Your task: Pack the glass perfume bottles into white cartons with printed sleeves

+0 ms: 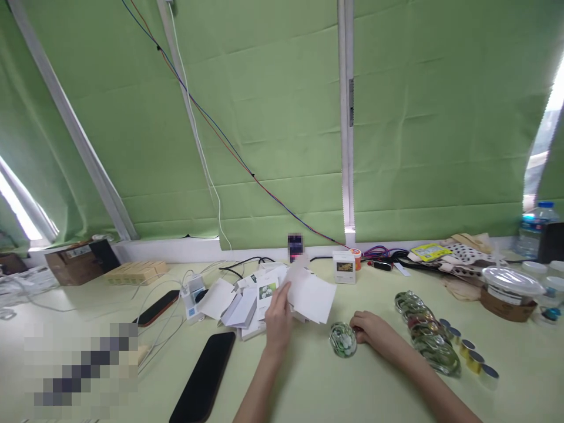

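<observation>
My left hand (278,317) is closed on a white paper box (314,295) with its flaps spread, fingers at its left side. Behind and left of that hand lies a pile of opened white boxes (247,305), one printed with white flowers. My right hand (369,330) rests on the table with curled fingers at the right edge of a round, shiny floral packet (342,340). Its fingertips are partly hidden. To the right, several similar round packets (429,338) lie overlapped in a row, beside a line of small gold-sided round tins (474,361).
A black phone (203,376) lies left of my forearm; another phone (157,308) is farther left among white cables. A small white box (344,268) stands at the back by an orange tape roll (356,258). A lidded plastic bowl (511,288) sits at the right.
</observation>
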Available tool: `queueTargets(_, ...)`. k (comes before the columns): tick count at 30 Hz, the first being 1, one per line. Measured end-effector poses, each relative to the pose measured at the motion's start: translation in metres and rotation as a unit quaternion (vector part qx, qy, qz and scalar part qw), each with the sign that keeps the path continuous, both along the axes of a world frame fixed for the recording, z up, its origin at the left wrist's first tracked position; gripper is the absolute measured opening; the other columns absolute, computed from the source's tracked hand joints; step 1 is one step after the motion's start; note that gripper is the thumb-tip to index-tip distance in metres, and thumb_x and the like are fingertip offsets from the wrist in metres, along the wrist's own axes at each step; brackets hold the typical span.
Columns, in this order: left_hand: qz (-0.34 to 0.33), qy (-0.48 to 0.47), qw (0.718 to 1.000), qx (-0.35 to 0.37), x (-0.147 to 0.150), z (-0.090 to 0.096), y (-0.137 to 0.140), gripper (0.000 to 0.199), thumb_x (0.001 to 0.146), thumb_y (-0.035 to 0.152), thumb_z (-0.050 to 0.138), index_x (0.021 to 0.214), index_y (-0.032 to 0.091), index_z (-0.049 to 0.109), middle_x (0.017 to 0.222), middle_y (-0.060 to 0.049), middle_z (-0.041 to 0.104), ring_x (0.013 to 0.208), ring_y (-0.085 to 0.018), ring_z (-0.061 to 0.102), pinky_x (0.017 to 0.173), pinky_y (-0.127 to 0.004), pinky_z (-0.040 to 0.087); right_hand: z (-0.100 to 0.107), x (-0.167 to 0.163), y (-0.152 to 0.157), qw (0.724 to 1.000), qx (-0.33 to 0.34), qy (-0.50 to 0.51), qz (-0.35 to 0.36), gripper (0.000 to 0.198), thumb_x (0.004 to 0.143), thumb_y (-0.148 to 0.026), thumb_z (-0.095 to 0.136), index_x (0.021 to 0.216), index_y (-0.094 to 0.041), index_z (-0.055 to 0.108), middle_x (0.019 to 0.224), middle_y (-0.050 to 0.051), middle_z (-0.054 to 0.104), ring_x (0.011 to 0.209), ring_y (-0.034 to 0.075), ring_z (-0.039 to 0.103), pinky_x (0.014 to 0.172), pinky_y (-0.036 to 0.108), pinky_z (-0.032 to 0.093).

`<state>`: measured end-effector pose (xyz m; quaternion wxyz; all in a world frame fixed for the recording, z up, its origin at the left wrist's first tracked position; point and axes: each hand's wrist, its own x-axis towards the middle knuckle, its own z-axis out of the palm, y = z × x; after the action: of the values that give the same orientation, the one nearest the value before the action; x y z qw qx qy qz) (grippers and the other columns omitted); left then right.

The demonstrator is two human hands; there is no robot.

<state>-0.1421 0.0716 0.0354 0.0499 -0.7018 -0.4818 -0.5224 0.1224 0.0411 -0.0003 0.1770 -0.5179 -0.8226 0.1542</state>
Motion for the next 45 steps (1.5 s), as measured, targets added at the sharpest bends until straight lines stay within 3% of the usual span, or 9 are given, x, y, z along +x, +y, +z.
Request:
queueTargets(8,0.149,-0.035,0.987,-0.040,-0.044,0.014,0.023,0.045,0.090,0.030,0.041,0.131,0.013,0.049,0.108,-0.014,0.054,0.094,-0.028,0.058,0.080,-0.044,0.050,-0.004,0.002,0.001,1.000,0.017,-0.015,-0.002,0.021,0.077,-0.008,0.049,0.081,-0.020,0.065,0.090,0.005,0.065,0.088,0.020,0.056,0.074,0.027,0.039)
queueTargets(13,0.075,0.085,0.992,-0.053,-0.019,0.006,0.013,0.034,0.091,0.031,0.044,0.115,0.019,0.065,0.093,-0.011,0.061,0.094,-0.030,0.054,0.088,-0.048,0.044,0.001,0.000,-0.002,0.999,0.025,-0.025,0.003,0.020,0.077,-0.009,0.051,0.079,-0.020,0.067,0.090,0.007,0.066,0.090,0.023,0.054,0.075,0.030,0.038)
queueTargets(16,-0.112,0.174,0.972,-0.112,0.014,-0.003,-0.006,0.035,0.087,0.040,0.055,0.117,0.025,0.063,0.098,-0.009,0.062,0.095,-0.027,0.056,0.086,-0.041,0.046,0.005,-0.002,-0.006,0.999,0.029,-0.022,0.010,0.018,0.078,-0.011,0.053,0.080,-0.020,0.067,0.088,0.007,0.066,0.094,0.025,0.052,0.077,0.031,0.038)
queueTargets(20,-0.265,0.237,0.911,-0.208,0.048,-0.024,-0.025,0.087,0.060,0.047,0.080,0.137,0.028,0.044,0.122,-0.010,0.057,0.113,-0.033,0.050,0.096,-0.045,0.042,0.007,-0.004,-0.010,1.000,0.016,0.003,0.012,0.018,0.078,-0.012,0.052,0.083,-0.020,0.067,0.089,0.007,0.065,0.089,0.023,0.055,0.076,0.030,0.038)
queueTargets(25,-0.293,0.177,0.899,-0.274,0.052,-0.035,-0.027,0.088,0.063,0.033,0.078,0.140,0.024,0.037,0.131,-0.012,0.052,0.119,-0.032,0.049,0.100,-0.044,0.041,0.007,0.001,-0.009,0.997,-0.028,0.069,0.035,0.018,0.074,-0.011,0.052,0.080,-0.021,0.067,0.088,0.003,0.065,0.081,0.019,0.059,0.073,0.028,0.040)
queueTargets(32,-0.315,0.190,0.918,-0.151,0.048,-0.021,-0.026,0.065,0.077,0.009,0.057,0.137,0.027,0.041,0.137,-0.009,0.048,0.130,-0.027,0.041,0.107,-0.043,0.036,0.001,0.005,-0.006,0.966,-0.121,0.224,0.045,0.019,0.079,-0.023,0.050,0.092,-0.020,0.063,0.075,0.001,0.065,0.070,0.018,0.062,0.064,0.027,0.047)
queueTargets(38,-0.295,0.039,0.929,-0.221,0.053,-0.024,-0.027,0.062,0.064,0.017,0.072,0.123,0.021,0.052,0.125,-0.011,0.054,0.118,-0.028,0.050,0.102,-0.041,0.041,-0.015,-0.006,-0.018,0.922,-0.174,0.345,-0.012,0.032,0.081,-0.047,0.048,0.097,-0.020,0.050,0.058,-0.005,0.058,0.052,0.014,0.062,0.051,0.024,0.049)
queueTargets(41,-0.317,-0.082,0.895,-0.303,0.063,-0.032,-0.035,0.060,0.058,0.023,0.081,0.111,0.019,0.054,0.112,-0.010,0.060,0.105,-0.026,0.057,0.093,-0.039,0.046,-0.020,-0.004,-0.042,0.913,-0.180,0.361,-0.053,0.036,0.079,-0.051,0.050,0.096,-0.020,0.052,0.046,-0.008,0.051,0.036,0.013,0.052,0.037,0.020,0.037)
queueTargets(45,-0.421,-0.204,0.791,-0.393,0.090,-0.049,-0.058,0.065,0.056,0.034,0.086,0.107,0.020,0.047,0.100,-0.007,0.063,0.091,-0.022,0.061,0.081,-0.034,0.048,-0.032,0.016,-0.086,0.933,-0.106,0.316,-0.139,0.026,0.080,-0.038,0.053,0.097,-0.021,0.061,0.048,-0.006,0.056,0.042,0.014,0.055,0.047,0.023,0.042)
